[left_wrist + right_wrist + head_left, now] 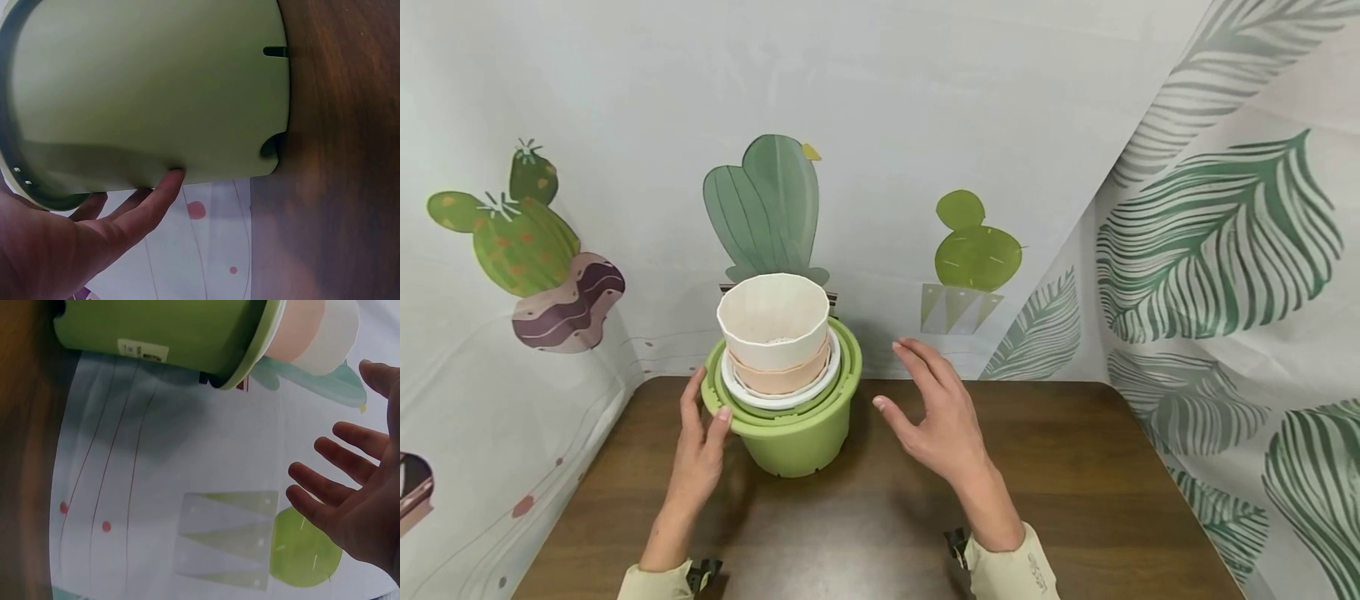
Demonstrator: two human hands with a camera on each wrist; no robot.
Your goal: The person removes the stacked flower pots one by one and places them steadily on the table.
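Note:
A stack of nested flower pots stands at the back of the brown table, left of centre. The large green pot (pixel 793 447) is outermost; inside it sit another green rim, a white rim (pixel 777 402), a peach pot (pixel 781 377) and, on top, a faceted white pot (pixel 775 312). My left hand (pixel 695 458) touches the green pot's left side, its thumb near the rim; in the left wrist view the fingers (pixel 153 206) lie fairly straight along the wall. To the right of the stack, my right hand (pixel 940 425) hovers apart from it, fingers spread and holding nothing.
The brown wooden table (pixel 1045 467) reaches back to a white cloth backdrop (pixel 880 167) printed with cacti. Leaf prints cover the cloth on the right (pixel 1217 250). A small printed label (pixel 142 350) is stuck on the green pot's side in the right wrist view.

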